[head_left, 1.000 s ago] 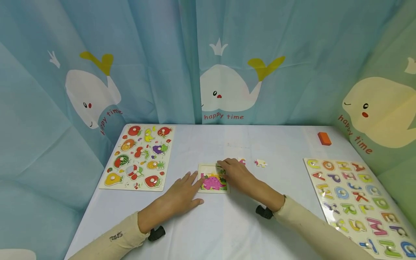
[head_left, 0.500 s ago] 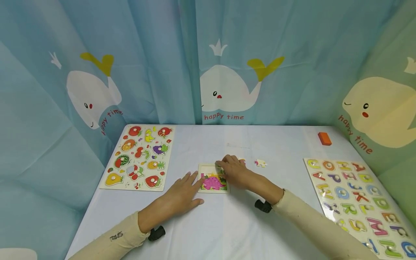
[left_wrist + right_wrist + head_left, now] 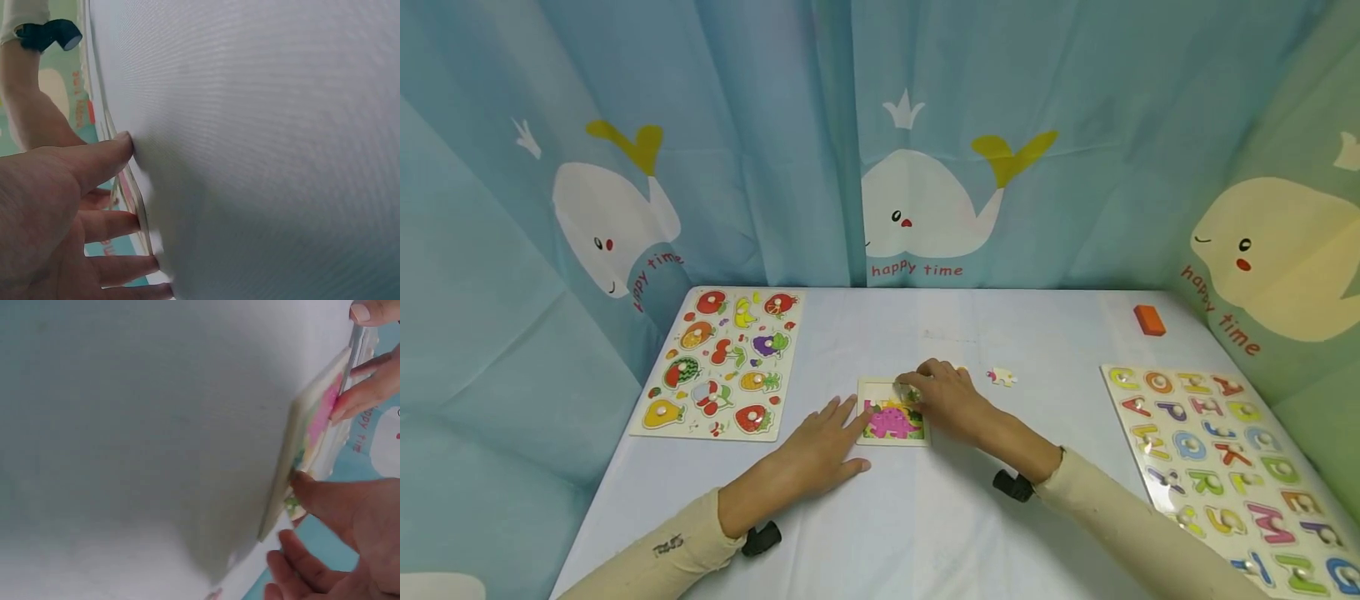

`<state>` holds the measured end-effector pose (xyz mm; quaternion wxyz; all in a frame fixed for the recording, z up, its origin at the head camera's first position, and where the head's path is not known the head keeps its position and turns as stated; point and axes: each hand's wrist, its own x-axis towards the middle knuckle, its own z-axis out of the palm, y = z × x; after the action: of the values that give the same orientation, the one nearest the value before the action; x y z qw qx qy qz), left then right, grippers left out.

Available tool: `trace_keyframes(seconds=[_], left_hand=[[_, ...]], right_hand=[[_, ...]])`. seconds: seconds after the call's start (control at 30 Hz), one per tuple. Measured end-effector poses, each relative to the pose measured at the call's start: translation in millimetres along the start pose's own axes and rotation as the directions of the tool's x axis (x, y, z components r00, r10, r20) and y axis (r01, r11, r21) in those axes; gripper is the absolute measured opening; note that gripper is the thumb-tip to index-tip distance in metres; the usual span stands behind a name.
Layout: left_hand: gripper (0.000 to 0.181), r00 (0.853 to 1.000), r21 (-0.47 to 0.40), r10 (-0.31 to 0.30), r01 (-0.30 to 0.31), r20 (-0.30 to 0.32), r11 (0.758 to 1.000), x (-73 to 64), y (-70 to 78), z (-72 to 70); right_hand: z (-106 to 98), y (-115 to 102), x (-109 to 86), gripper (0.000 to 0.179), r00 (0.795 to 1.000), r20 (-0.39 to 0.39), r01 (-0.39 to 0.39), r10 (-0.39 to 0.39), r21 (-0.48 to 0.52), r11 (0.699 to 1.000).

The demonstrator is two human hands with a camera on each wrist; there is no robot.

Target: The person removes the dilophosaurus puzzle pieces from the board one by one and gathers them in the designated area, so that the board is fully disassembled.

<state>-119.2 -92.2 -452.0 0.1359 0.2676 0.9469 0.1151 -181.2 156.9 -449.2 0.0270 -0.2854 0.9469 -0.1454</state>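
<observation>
A small jigsaw tray point(image 3: 877, 390) with a pink dinosaur picture lies flat on the table; bare board shows at its upper left. My left hand point(image 3: 820, 446) is spread along the tray's left side, its straight index finger reaching onto the picture. Over the tray's upper right corner, my right hand point(image 3: 951, 400) pinches a green-patterned jigsaw piece point(image 3: 292, 505) between thumb and index finger. That piece looks tilted against the tray in the right wrist view, and the fingers partly hide it from the head camera.
A loose jigsaw piece point(image 3: 1002, 377) lies right of the tray; another point(image 3: 962, 370) is mostly behind my right hand. A fruit peg board point(image 3: 786, 367) sits at the left, a letter peg board point(image 3: 1138, 442) at the right, and an orange block point(image 3: 1148, 320) at the back right.
My right hand shifts slightly about the tray's upper right corner with the piece, now covering more of the loose piece behind it. The left hand stays still.
</observation>
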Motion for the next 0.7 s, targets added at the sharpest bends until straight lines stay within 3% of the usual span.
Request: trace_keyframes(seconds=[0.23,0.37,0.57,0.7], left_hand=[[0.072,1.000,-0.004,0.008,-0.008,-0.005,1.000,-0.1,0.2,-0.8],[0.072,1.000,0.005,0.007,-0.007,-0.006,1.000,-0.1,0.3,-0.5],[0.072,1.000,-0.004,0.001,-0.001,-0.004,1.000,-0.1,0.2,0.0],[0.073,1.000,-0.009,0.002,-0.002,-0.003,1.000,-0.4,-0.3,1.1]], right_hand=[[5,8,-0.6,0.029,0.989,-0.136,0.074,-0.056,0.126,0.989],[4,10,-1.1,0.024,0.984,-0.156,0.121,-0.088,0.216,0.969],[-16,16,-5.2,0.017,0.985,-0.170,0.064,0.000,0.371,0.926],[-36,38,-14.9,0.013,0.983,-0.162,-0.017,0.089,0.403,0.915]])
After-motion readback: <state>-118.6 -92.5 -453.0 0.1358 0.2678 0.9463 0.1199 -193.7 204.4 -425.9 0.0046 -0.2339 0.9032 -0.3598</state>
